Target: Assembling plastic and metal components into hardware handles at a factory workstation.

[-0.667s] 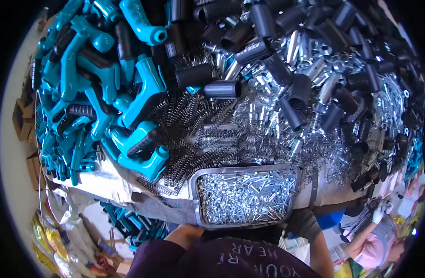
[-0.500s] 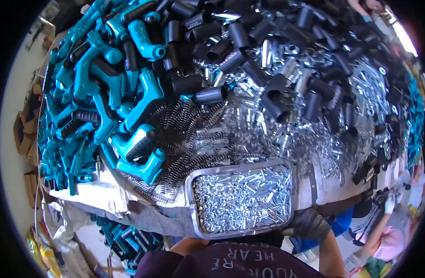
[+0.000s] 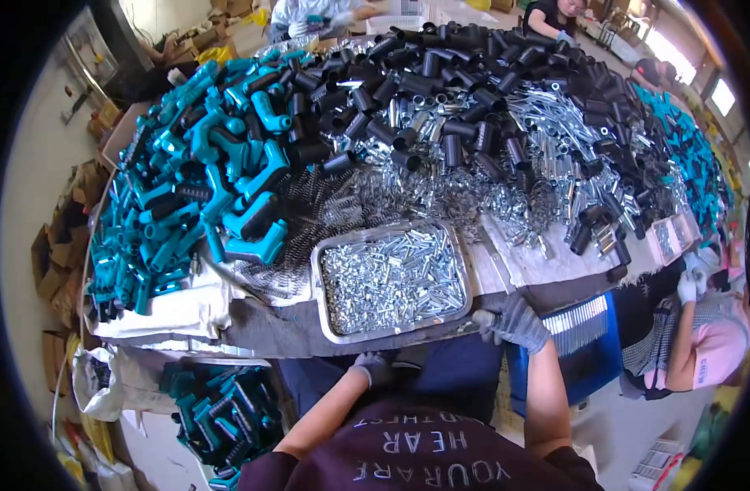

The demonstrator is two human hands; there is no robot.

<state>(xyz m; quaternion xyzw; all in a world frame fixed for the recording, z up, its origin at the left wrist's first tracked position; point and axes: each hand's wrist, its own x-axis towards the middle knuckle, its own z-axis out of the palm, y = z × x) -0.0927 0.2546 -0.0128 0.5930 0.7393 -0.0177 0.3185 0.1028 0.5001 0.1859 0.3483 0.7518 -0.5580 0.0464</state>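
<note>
Counter point(image 3: 264, 331) carries a metal tray point(image 3: 320, 286), long axis left-right, just left of the nearer, half-curled right hand point(image 3: 515, 324); left hand point(image 3: 378, 368) too hidden to read, both holds unclear.

We are in an assembly workshop: teal handles point(image 3: 264, 168), black tubes point(image 3: 452, 150) and a tray point(image 3: 318, 299) of metal pins point(image 3: 391, 282) crowd one big table point(image 3: 285, 335), co-workers point(image 3: 710, 360) surround it, and cardboard boxes point(image 3: 68, 233) stand nearby.

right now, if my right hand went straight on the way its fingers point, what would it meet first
Probably the near right corner of the metal tray: your gloved right hand points left toward it. Depth is unclear; if lower, it might catch the table edge instead.
</note>
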